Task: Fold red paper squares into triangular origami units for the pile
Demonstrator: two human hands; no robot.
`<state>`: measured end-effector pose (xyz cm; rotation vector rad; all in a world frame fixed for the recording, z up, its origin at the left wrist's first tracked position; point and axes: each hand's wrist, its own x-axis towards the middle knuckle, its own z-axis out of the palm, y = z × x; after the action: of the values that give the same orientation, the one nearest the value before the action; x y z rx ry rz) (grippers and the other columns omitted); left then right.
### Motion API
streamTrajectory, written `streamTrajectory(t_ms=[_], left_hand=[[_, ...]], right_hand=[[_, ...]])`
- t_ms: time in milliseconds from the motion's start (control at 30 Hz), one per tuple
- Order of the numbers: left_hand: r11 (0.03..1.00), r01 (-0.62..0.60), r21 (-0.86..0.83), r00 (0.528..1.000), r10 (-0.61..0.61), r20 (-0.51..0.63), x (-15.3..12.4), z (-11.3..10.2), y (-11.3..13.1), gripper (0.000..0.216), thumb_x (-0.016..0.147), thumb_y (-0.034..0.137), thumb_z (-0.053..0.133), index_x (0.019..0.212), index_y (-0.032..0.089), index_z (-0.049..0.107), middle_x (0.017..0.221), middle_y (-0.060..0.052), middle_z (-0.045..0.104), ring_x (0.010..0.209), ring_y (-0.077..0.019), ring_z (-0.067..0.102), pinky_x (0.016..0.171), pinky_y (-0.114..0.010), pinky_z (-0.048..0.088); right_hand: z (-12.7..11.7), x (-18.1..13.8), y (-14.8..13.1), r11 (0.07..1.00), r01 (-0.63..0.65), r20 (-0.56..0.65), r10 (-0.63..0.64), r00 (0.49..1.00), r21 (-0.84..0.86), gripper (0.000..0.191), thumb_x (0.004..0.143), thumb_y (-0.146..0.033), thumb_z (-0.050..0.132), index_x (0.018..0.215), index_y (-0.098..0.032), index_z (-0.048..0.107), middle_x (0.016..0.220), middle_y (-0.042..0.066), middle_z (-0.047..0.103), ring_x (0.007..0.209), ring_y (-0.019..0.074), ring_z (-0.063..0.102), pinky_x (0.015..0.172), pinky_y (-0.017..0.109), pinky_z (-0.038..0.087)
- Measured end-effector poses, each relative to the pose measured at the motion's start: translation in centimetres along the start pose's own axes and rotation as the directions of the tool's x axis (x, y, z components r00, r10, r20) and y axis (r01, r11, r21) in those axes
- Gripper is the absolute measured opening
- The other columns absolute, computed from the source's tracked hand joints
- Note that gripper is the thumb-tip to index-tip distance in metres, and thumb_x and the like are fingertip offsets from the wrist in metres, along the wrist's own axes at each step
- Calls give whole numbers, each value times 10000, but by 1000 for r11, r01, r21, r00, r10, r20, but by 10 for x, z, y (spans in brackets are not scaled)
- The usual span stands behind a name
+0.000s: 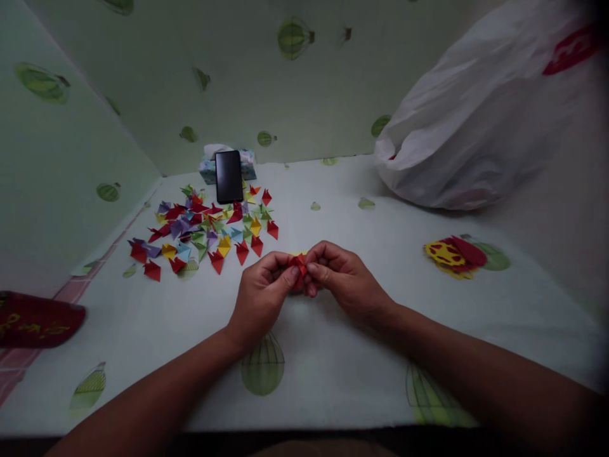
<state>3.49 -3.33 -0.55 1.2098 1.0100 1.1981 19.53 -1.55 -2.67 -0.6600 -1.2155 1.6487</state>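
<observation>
Between my two hands, above the middle of the table, is a small piece of folded red paper (299, 261). My left hand (266, 289) pinches it from the left, thumb on the near side. From the right, my right hand (340, 273) grips its other edge between thumb and fingers. The fingers partly hide the paper, so its full shape cannot be made out. A bit of yellow shows just behind it. Off to the left lies a spread of small folded paper figures (216, 260) in red, yellow, purple, blue and green.
A dark-screened phone (229, 178) leans against a tissue box (248, 164) behind the figures. A large white plastic bag (457, 139) stands at the back right. Red and yellow cut-out pieces (447, 254) lie on the right. A red object with gold marks (40, 320) sits at the left edge.
</observation>
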Motion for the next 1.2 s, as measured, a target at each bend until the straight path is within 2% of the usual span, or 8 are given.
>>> streamTrajectory(t_ms=[333, 533, 733, 933, 1067, 1200], left_hand=[[1000, 9, 19, 1000, -10, 26, 1, -2, 2, 68, 826, 207, 686, 797, 152, 659, 641, 21, 645, 598, -101, 613, 599, -219, 506], [998, 10, 54, 1000, -12, 27, 1, -3, 3, 82, 839, 208, 672, 780, 151, 668, 644, 16, 647, 604, -103, 606, 608, -221, 498], [984, -12, 177, 1000, 8, 24, 2, -3, 5, 132, 860, 251, 650, 778, 154, 686, 683, -2, 667, 632, -118, 593, 607, -230, 482], [957, -47, 286, 998, 32, 56, 2, -6, 2, 175, 910, 279, 597, 821, 157, 685, 704, 3, 645, 657, -114, 565, 626, -228, 454], [961, -41, 272, 997, 22, 73, 3, -7, -1, 162, 908, 284, 603, 834, 159, 674, 747, -3, 656, 697, -116, 583, 661, -228, 466], [985, 35, 168, 996, -48, 77, 5, -5, -2, 136, 829, 277, 691, 904, 164, 678, 851, -25, 712, 766, -140, 662, 710, -246, 525]], right_hand=[[-1, 1, -3, 1000, -15, 12, 15, 1000, -16, 201, 839, -301, 741, 815, -176, 586, 687, -13, 673, 592, 101, 594, 603, 254, 491], [1, 0, -10, 987, 23, 28, -19, 999, -160, 191, 858, -317, 700, 788, -181, 585, 716, 7, 686, 610, 116, 612, 594, 269, 503], [5, -4, -10, 913, 70, -28, -89, 996, -403, 136, 897, -270, 618, 791, -192, 583, 731, 17, 690, 648, 133, 634, 614, 283, 509], [5, -6, -10, 856, 62, -59, -107, 992, -513, 126, 890, -241, 611, 778, -189, 589, 737, 28, 707, 623, 134, 646, 596, 276, 511], [7, -6, -11, 800, 92, -62, -159, 985, -592, 144, 877, -214, 608, 738, -191, 582, 689, 11, 680, 589, 123, 620, 574, 260, 481], [5, -5, -10, 758, 48, -125, -168, 978, -650, 147, 846, -202, 608, 705, -190, 569, 641, -7, 621, 584, 122, 564, 554, 252, 436]])
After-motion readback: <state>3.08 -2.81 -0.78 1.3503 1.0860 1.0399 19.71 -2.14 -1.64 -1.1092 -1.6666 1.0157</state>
